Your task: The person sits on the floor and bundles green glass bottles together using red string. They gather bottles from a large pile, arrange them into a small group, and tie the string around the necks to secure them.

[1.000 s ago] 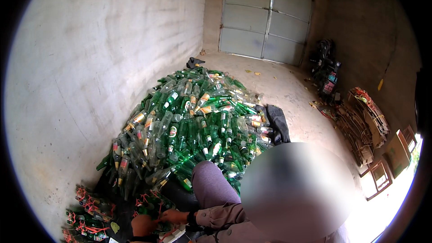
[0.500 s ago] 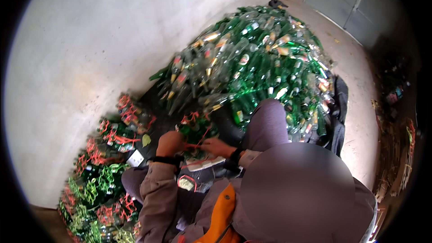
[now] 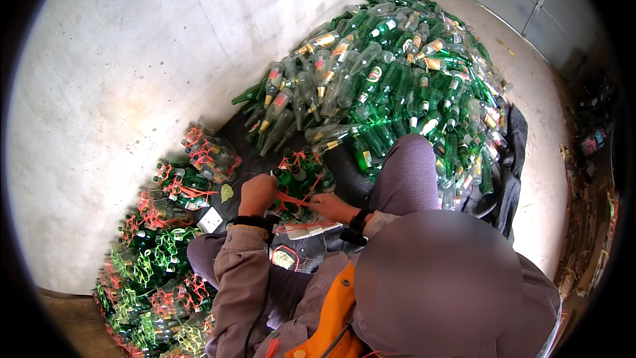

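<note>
Between my knees stands an upright bundle of green glass bottles (image 3: 300, 174), with red plastic string (image 3: 291, 199) wound among the necks and across the near side. My left hand (image 3: 258, 193) is closed in a fist at the bundle's left edge, with the string running out of it. On the right, my right hand (image 3: 333, 207) pinches the string close to the bottles. The strand spans the gap between both hands. Exactly how the fingers hold it is partly hidden.
A large heap of loose bottles (image 3: 391, 73) lies ahead against the white wall (image 3: 132, 59). Tied bundles (image 3: 165, 252) with red and yellow-green string line my left. Near my left knee are a white square object (image 3: 210, 220) and a leaf (image 3: 226, 192). Flattened cardboard (image 3: 589, 252) is stacked far right.
The whole picture has shifted slightly up and to the right and is sharper. Both hands stay closed at the bundle, and the string between them lies at a different angle.
</note>
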A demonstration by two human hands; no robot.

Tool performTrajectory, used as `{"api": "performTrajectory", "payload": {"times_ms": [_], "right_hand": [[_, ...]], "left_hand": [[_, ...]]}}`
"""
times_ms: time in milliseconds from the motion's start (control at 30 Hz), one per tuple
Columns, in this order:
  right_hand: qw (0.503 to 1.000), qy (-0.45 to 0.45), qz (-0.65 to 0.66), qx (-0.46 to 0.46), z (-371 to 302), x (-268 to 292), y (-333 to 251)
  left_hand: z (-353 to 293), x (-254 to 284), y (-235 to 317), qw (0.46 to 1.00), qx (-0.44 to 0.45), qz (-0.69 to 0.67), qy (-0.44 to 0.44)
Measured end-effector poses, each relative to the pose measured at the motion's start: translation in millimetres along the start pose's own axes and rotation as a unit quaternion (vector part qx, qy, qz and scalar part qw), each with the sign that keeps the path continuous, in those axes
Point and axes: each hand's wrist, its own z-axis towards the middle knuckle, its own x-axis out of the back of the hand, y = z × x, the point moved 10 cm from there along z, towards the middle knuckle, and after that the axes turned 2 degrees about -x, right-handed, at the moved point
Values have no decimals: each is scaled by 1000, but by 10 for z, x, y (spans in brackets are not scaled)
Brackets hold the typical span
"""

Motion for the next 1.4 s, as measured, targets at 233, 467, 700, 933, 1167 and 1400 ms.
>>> {"api": "performTrajectory", "payload": {"times_ms": [233, 467, 700, 933, 1167, 1400], "right_hand": [[1000, 15, 10, 1, -10, 0, -103], [999, 22, 33, 13, -14, -32, -137], [1000, 16, 2, 15, -11, -66, -148], [999, 18, 9, 34, 46, -158, -38], [999, 26, -14, 40, 36, -147, -76], [999, 30, -27, 31, 19, -142, -87]], "left_hand": [[0, 95, 40, 998, -4, -44, 45], [21, 123, 26, 997, -1, -60, 45], [59, 153, 49, 996, -10, -49, 69], [81, 97, 13, 994, -3, -81, 72], [64, 78, 28, 993, -11, -81, 88], [5, 145, 34, 986, -6, -104, 130]]}}
